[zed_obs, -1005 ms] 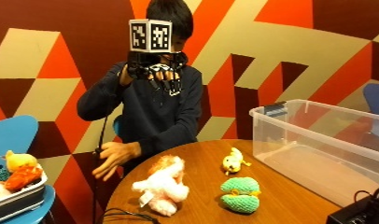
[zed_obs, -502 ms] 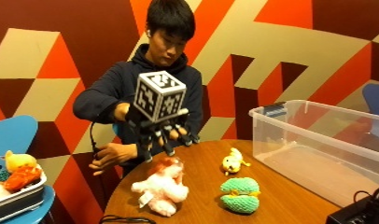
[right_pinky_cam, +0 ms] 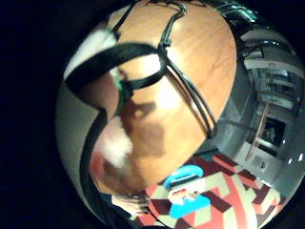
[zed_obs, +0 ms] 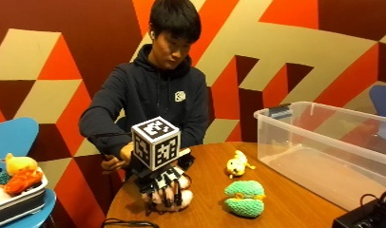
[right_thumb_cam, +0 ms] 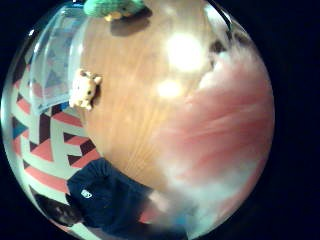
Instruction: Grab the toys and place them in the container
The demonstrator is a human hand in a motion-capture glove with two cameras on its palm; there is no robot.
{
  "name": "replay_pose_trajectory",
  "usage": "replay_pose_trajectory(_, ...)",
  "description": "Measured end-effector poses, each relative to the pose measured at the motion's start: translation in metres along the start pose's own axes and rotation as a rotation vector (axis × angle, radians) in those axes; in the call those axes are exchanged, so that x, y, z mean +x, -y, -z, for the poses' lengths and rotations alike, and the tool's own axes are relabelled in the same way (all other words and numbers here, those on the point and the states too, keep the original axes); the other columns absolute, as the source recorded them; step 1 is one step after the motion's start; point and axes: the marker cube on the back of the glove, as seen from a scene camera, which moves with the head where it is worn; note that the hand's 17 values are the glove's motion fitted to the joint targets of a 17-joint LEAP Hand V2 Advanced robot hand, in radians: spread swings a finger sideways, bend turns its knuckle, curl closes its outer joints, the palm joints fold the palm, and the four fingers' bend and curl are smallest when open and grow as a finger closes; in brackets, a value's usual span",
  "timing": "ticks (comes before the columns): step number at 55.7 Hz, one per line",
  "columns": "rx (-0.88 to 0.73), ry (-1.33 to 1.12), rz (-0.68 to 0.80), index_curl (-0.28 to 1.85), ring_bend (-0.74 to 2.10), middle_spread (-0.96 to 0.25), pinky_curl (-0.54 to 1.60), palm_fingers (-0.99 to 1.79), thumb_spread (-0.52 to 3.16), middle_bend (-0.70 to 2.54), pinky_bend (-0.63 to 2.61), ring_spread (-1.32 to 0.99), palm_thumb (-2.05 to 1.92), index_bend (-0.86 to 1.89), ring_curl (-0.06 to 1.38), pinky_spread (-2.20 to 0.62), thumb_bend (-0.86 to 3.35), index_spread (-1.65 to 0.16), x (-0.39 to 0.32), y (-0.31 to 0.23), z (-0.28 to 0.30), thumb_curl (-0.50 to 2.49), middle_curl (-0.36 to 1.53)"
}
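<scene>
Gloved right hand (zed_obs: 164, 190) down on the pink-and-white plush toy (zed_obs: 180, 198) at the table's (zed_obs: 288, 199) nine o'clock, fingers draped over it (closure hard to judge). Yellow toy (zed_obs: 238, 165) and green toy (zed_obs: 244, 198) lying centre; clear container (zed_obs: 326, 142) at three o'clock.

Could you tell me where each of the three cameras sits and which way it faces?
Outside view: across the table, facing the person; right hand is on the pink toy, beside the bin.
Thumb side palm view: on the palm, looking out at the pink toy, close; a sleeve shows.
Little finger side palm view: on the palm, facing the table; straps and glove show.
Shared: the yellow toy and green toy.
</scene>
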Motion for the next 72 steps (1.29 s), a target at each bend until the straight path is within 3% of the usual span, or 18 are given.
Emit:
replay_pose_trajectory(8, 0.06, -0.003, 0.016, 0.39, 0.88, -0.08, 0.43, 0.65, 1.03, 0.36, 1.15, -0.3, 0.67, 0.34, 0.36, -0.3, 0.22, -0.22, -0.009, 0.004, 0.021, 0.55, 0.13)
replay_pose_trajectory(15, 0.131, 0.05, 0.086, 0.47, 0.94, -0.15, 0.44, 0.78, 0.84, 0.47, 1.13, -0.4, 0.72, 0.43, 0.4, -0.34, 0.2, -0.21, -0.034, 0.001, 0.082, 0.63, 0.18)
replay_pose_trajectory(27, 0.36, 0.033, 0.26, 0.63, 1.01, -0.22, 0.48, 0.82, 0.58, 0.63, 1.12, -0.47, 0.73, 0.58, 0.47, -0.37, 0.16, -0.19, -0.147, -0.01, 0.217, 0.74, 0.26)
replay_pose_trajectory(37, 0.401, 0.177, 0.412, 0.74, 1.06, -0.25, 0.51, 0.76, 0.44, 0.73, 1.16, -0.5, 0.73, 0.64, 0.53, -0.38, 0.14, -0.18, -0.249, 0.009, 0.272, 0.81, 0.33)
replay_pose_trajectory(44, 0.4, 0.308, 0.384, 0.81, 1.08, -0.26, 0.53, 0.71, 0.38, 0.77, 1.19, -0.5, 0.73, 0.66, 0.56, -0.39, 0.13, -0.17, -0.311, 0.046, 0.275, 0.86, 0.37)
replay_pose_trajectory(52, 0.43, 0.236, 0.417, 0.89, 1.1, -0.26, 0.55, 0.62, 0.36, 0.77, 1.24, -0.49, 0.72, 0.66, 0.59, -0.38, 0.1, -0.17, -0.375, 0.081, 0.238, 0.9, 0.41)
replay_pose_trajectory(62, 0.263, 0.219, 0.488, 0.94, 1.06, -0.18, 0.56, 0.18, 0.64, 0.54, 1.32, -0.42, 0.63, 0.5, 0.6, -0.33, 0.04, -0.16, -0.411, 0.104, 0.198, 0.89, 0.39)
replay_pose_trajectory(63, 0.236, 0.214, 0.501, 0.94, 0.91, -0.15, 0.55, -0.06, 0.72, 0.45, 1.29, -0.37, 0.56, 0.56, 0.56, -0.26, 0.0, -0.18, -0.412, 0.104, 0.196, 0.85, 0.36)
replay_pose_trajectory(67, 0.198, 0.203, 0.526, 0.85, 0.56, -0.06, 0.52, -0.44, 0.88, 0.37, 1.21, -0.22, 0.38, 0.48, 0.48, -0.13, -0.09, -0.21, -0.407, 0.104, 0.193, 0.75, 0.34)
replay_pose_trajectory(72, 0.2, 0.232, 0.524, 0.77, 0.29, 0.0, 0.45, -0.4, 1.0, 0.25, 1.1, -0.11, 0.27, 0.35, 0.38, -0.04, -0.06, -0.25, -0.391, 0.099, 0.2, 0.66, 0.31)
